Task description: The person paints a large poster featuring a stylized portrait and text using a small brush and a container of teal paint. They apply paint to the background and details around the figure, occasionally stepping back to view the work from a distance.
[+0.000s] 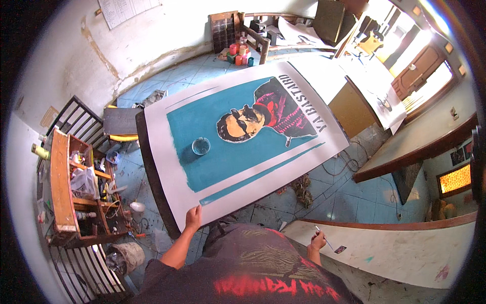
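Teal-painted poster point(243, 157) on tabletop point(149, 149), blue-tiled floor point(369, 195)

Ahead of the left fingers point(193, 210), a sheet point(233, 162) lies on the surface point(152, 169), a cup point(201, 146) on it; jars point(238, 60) stand far beyond. Left of those fingers are a cabinet point(63, 180) and a bucket point(129, 254). The right fingers point(319, 234) hold a brush point(328, 241); right of them, a card point(340, 250) lies on a board point(390, 253).
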The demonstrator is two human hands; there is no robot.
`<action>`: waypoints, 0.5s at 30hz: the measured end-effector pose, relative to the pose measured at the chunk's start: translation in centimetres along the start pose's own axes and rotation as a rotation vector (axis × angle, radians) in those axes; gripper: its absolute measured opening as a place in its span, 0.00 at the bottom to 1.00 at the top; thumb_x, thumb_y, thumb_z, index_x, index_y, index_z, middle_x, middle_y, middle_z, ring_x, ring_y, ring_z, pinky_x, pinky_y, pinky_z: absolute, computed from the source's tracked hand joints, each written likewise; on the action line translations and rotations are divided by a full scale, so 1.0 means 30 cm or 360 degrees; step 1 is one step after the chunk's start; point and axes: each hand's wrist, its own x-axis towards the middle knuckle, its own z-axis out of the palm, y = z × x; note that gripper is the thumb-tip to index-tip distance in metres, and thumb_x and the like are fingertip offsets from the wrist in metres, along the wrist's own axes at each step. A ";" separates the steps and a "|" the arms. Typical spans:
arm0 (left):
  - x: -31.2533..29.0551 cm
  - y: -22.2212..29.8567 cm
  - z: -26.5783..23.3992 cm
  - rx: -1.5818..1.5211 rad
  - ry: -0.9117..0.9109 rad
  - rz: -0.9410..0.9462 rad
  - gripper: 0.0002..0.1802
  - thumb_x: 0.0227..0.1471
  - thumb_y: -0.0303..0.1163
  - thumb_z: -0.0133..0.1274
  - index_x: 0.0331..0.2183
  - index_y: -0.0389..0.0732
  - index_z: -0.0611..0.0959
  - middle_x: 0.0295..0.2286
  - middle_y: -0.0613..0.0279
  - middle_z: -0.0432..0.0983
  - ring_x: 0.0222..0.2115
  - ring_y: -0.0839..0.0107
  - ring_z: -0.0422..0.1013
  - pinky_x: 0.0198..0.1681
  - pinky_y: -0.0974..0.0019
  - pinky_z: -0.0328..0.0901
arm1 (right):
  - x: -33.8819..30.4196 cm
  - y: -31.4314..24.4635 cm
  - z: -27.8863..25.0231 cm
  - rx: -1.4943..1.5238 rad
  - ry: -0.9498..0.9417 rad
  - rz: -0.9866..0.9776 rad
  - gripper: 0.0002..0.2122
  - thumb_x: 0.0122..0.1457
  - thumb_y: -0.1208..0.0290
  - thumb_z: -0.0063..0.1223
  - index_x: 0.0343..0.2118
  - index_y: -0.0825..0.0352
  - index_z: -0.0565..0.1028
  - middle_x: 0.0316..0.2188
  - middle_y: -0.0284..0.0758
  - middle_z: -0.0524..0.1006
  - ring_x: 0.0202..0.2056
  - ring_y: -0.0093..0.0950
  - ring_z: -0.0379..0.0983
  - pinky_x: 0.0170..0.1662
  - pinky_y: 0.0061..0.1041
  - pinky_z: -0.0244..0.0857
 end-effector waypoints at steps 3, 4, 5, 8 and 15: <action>-0.250 -0.074 -0.010 0.0043 -0.0259 -0.0280 0.26 0.60 0.45 0.42 0.25 0.31 0.76 0.24 0.37 0.71 0.29 0.39 0.70 0.33 0.47 0.62 | 0.010 0.004 -0.039 0.0018 -0.0047 0.0030 0.06 0.55 0.68 0.53 0.26 0.64 0.71 0.19 0.29 0.71 0.14 0.17 0.62 0.16 0.17 0.55; -0.316 -0.090 -0.017 0.0054 -0.0348 -0.0350 0.26 0.60 0.46 0.41 0.25 0.31 0.76 0.25 0.36 0.72 0.30 0.39 0.70 0.34 0.47 0.62 | 0.030 0.004 -0.044 0.0005 -0.0067 0.0039 0.06 0.55 0.68 0.54 0.26 0.63 0.71 0.19 0.29 0.71 0.15 0.17 0.62 0.16 0.17 0.55; -0.376 -0.106 -0.022 0.0104 -0.0469 -0.0352 0.27 0.60 0.47 0.41 0.25 0.31 0.77 0.25 0.36 0.72 0.30 0.39 0.70 0.34 0.47 0.62 | 0.050 0.005 -0.053 -0.0008 -0.0084 0.0051 0.06 0.55 0.68 0.54 0.26 0.63 0.71 0.19 0.29 0.72 0.15 0.17 0.62 0.16 0.17 0.55; -0.480 -0.132 -0.017 0.0258 -0.0725 -0.0284 0.27 0.60 0.48 0.39 0.26 0.31 0.76 0.27 0.36 0.72 0.31 0.40 0.71 0.35 0.47 0.62 | 0.121 -0.007 -0.089 -0.0050 -0.0218 0.0017 0.06 0.56 0.68 0.54 0.27 0.63 0.72 0.19 0.29 0.72 0.16 0.16 0.63 0.17 0.15 0.56; -0.571 -0.210 -0.017 0.0122 -0.0645 -0.0272 0.20 0.57 0.43 0.41 0.29 0.35 0.77 0.24 0.43 0.73 0.28 0.46 0.71 0.34 0.51 0.64 | 0.031 -0.047 -0.018 -0.0105 -0.0573 -0.0105 0.05 0.58 0.71 0.54 0.32 0.65 0.75 0.22 0.29 0.75 0.18 0.15 0.65 0.20 0.15 0.59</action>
